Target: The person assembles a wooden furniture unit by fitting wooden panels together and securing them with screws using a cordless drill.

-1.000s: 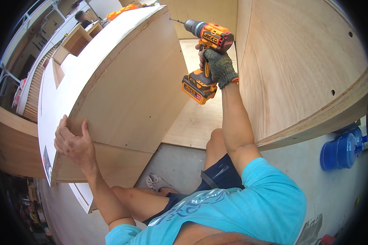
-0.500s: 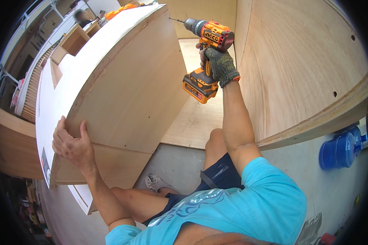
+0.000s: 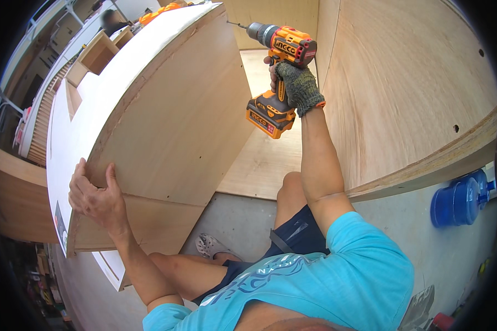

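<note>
My right hand (image 3: 296, 87), in a grey-green knit glove that leaves the fingertips bare, grips an orange and black cordless drill (image 3: 290, 45) by its handle. The thin drill bit points left, its tip at the far edge of a plywood panel (image 3: 165, 121); whether it touches the wood I cannot tell. That panel stands upright on my left, with a white outer face and a few small dark holes in its inner face. Bare, my left hand (image 3: 98, 201) clasps the panel's near edge, thumb on the inner side and fingers over the white side.
A second plywood panel (image 3: 408, 94) rises on the right, with two dark holes. Between the panels lies a plywood base (image 3: 257, 171). A blue water jug (image 3: 455, 203) rests on the floor at right. Far left, a person (image 3: 110, 21) sits beyond wooden compartments (image 3: 98, 52).
</note>
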Action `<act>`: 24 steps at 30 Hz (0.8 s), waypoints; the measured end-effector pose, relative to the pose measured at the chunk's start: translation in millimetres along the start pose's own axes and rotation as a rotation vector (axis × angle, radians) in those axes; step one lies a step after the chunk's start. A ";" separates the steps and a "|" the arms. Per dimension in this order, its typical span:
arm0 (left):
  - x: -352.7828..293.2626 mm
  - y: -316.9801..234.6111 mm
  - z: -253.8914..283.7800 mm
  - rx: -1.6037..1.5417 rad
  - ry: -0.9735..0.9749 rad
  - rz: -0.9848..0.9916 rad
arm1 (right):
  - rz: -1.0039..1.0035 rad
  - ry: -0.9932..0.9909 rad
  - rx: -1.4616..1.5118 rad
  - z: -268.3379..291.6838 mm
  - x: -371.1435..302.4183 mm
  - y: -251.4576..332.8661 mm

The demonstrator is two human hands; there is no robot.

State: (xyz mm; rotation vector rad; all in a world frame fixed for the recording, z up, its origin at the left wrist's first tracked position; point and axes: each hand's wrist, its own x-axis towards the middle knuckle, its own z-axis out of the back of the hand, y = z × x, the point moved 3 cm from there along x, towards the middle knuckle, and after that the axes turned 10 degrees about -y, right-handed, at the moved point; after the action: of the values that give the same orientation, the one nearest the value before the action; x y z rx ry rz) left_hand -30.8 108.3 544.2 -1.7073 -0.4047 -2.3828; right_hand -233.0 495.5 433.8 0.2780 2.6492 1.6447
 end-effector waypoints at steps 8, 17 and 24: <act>1.3 -1.0 2.2 0.000 0.004 0.000 | 0.012 0.006 0.043 -0.5 -0.6 1.2; 2.4 -0.8 4.8 0.010 -0.009 -0.015 | 0.022 0.007 -0.015 -0.7 -4.0 3.2; -1.5 1.4 3.4 0.013 -0.017 -0.024 | 0.014 0.012 0.054 -0.2 -2.6 3.2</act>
State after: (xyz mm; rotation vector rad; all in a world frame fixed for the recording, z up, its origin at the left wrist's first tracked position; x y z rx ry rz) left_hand -26.8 108.1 544.0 -1.7278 -0.4449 -2.3781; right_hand -230.0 496.4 436.5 0.2885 2.7100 1.5858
